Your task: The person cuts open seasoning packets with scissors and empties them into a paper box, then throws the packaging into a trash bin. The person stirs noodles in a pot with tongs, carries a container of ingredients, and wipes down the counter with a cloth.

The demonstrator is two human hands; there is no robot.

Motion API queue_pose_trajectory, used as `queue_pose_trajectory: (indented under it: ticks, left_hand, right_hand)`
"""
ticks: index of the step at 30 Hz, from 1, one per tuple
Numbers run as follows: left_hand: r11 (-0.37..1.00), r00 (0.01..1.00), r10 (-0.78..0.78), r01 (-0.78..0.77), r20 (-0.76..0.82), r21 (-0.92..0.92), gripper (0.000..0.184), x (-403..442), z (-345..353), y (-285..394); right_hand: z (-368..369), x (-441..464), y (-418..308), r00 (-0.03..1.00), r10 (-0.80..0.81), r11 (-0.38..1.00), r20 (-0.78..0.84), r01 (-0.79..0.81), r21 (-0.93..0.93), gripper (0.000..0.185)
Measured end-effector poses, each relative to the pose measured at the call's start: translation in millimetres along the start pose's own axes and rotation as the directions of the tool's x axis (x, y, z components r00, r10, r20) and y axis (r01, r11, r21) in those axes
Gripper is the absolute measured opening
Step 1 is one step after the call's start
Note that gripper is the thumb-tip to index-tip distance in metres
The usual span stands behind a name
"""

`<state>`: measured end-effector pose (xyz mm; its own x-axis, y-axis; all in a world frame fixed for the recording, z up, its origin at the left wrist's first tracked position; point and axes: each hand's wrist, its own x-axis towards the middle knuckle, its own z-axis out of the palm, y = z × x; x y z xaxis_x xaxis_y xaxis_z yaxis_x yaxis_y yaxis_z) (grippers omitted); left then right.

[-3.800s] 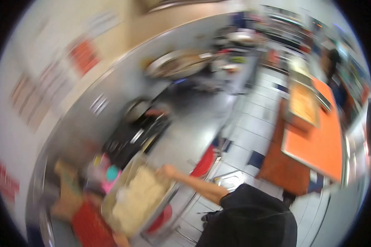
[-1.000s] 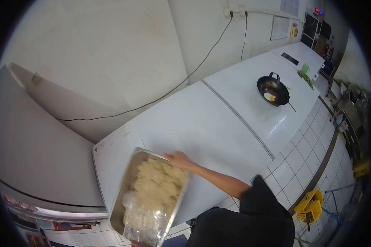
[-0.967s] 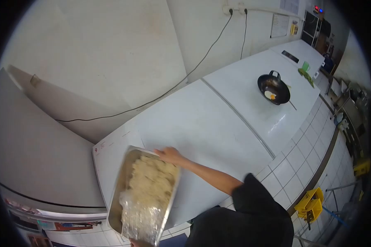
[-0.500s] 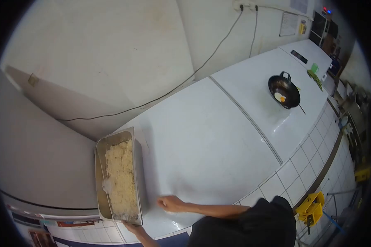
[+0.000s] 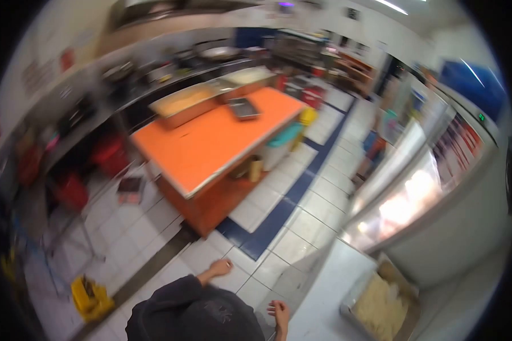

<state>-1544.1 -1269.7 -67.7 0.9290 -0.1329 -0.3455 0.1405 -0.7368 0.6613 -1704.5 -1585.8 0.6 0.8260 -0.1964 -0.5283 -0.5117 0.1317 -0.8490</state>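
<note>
My left hand (image 5: 219, 267) is held out in front of the dark shirt, over the tiled floor, with its fingers curled in and nothing visible in them. Lower and to the right is my right hand (image 5: 278, 311), its fingers loosely apart and empty, near the edge of the white worktop (image 5: 338, 284). On that worktop stands a metal pan (image 5: 347, 310) filled with pale crumb-like food (image 5: 381, 307). Neither hand touches the pan. Motion blurs the view.
An orange-topped table (image 5: 188, 150) bears food trays and a dark shallow tray (image 5: 244, 108). A glass-front fridge (image 5: 401, 204) rises behind the pan. A yellow object (image 5: 91, 298) and red tubs (image 5: 111, 156) are on the left. Cookware lines the back counter.
The view has swung away from the wall to the wider kitchen. The pan has shifted from the left to the lower right of view. The hand that was at its edge is off it.
</note>
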Motion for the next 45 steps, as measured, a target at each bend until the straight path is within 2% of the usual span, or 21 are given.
queue_pose_trajectory:
  ticks: [2,4,7,8,12,14,16,18,20,22,24,26,29,33,36,37,38,39,41,44,45]
  left_hand:
    - [0.940,0.894,-0.340,0.314,-0.293,-0.133,0.028,-28,-15,-96]
    - [0.724,0.675,-0.679,0.549,-0.290,-0.418,0.030,-72,-58,-193]
    - [0.511,0.516,-0.844,0.691,-0.145,-0.512,0.030,-151,-94,-294]
    - [0.413,0.467,-0.882,0.693,-0.068,-0.591,0.029,-183,-108,-307]
    - [0.120,0.301,-0.953,0.292,-0.028,-0.949,0.022,-265,-126,-358]
    - [-0.022,0.255,-0.965,0.153,0.061,-0.988,0.022,-287,-127,-380]
    - [-0.071,0.247,-0.965,0.064,0.084,-0.995,0.023,-304,-134,-389]
    - [-0.102,0.212,-0.971,0.061,0.113,-0.993,0.023,-309,-143,-404]
    - [-0.062,0.187,-0.978,0.177,0.096,-0.982,0.023,-309,-152,-423]
    - [-0.027,0.228,-0.965,0.398,0.128,-0.917,0.027,-310,-160,-457]
    - [-0.061,0.252,-0.950,0.433,0.186,-0.899,0.030,-306,-184,-482]
    - [-0.137,0.282,-0.940,0.195,0.190,-0.971,0.024,-305,-194,-528]
    - [-0.082,0.190,-0.973,0.247,0.132,-0.966,0.024,-286,-275,-553]
    - [-0.004,0.219,-0.974,0.247,0.060,-0.969,0.022,-224,-425,-615]
    - [0.081,0.274,-0.962,0.259,-0.007,-0.962,0.021,-168,-530,-657]
    - [0.100,0.284,-0.959,0.255,-0.024,-0.962,0.021,-151,-557,-669]
    - [0.114,0.288,-0.957,0.247,-0.040,-0.962,0.021,-137,-580,-681]
    - [0.134,0.296,-0.953,0.238,-0.060,-0.962,0.021,-123,-602,-691]
    - [0.150,0.310,-0.948,0.233,-0.073,-0.961,0.021,-97,-640,-718]
    - [0.188,0.333,-0.938,0.249,-0.099,-0.950,0.021,-72,-686,-767]
    - [0.217,0.341,-0.932,0.254,-0.123,-0.943,0.021,-69,-699,-790]
  right_hand:
    - [0,14,-23,0.997,-0.063,0.993,0.038,0.067,-0.094,0.029]
    - [55,37,-55,0.988,-0.142,0.971,0.055,0.150,-0.184,0.029]
    - [133,79,-75,0.976,-0.184,0.946,0.116,0.208,-0.249,0.031]
    - [164,89,-79,0.973,-0.190,0.943,0.133,0.218,-0.252,0.030]
    - [293,118,-57,0.956,-0.114,0.929,0.269,0.199,-0.312,0.030]
    - [336,135,-17,0.925,0.021,0.868,0.379,0.172,-0.466,0.031]
    - [363,138,17,0.900,0.176,0.708,0.400,0.166,-0.687,0.031]
    - [392,126,23,0.895,0.247,0.546,0.372,0.189,-0.816,0.022]
    - [356,228,159,0.864,0.409,0.435,0.294,0.099,-0.895,0.025]
    - [414,183,95,0.866,0.462,0.286,0.190,0.058,-0.957,0.024]
    - [471,184,74,0.864,0.483,0.229,0.142,0.032,-0.973,0.024]
    - [537,198,60,0.865,0.485,0.193,0.127,0.036,-0.981,0.024]
    - [648,232,54,0.872,0.463,0.158,0.161,0.097,-0.983,0.024]
    - [830,282,71,0.866,0.340,0.124,0.367,0.346,-0.930,0.026]
    - [1021,290,46,0.770,0.153,0.246,0.620,0.578,-0.778,0.027]
    - [1087,261,-11,0.692,0.114,0.333,0.713,0.649,-0.684,0.029]
    - [1154,268,-18,0.633,0.142,0.468,0.761,0.635,-0.615,0.032]
    - [1204,256,-35,0.549,-0.056,0.597,0.834,0.688,-0.413,0.031]
    - [1281,231,-92,0.427,-0.204,0.622,0.881,0.752,-0.220,0.029]
    - [1340,224,-147,0.414,-0.088,0.585,0.906,0.758,-0.289,0.028]
    - [1347,231,-140,0.428,-0.162,0.557,0.889,0.783,-0.275,0.026]
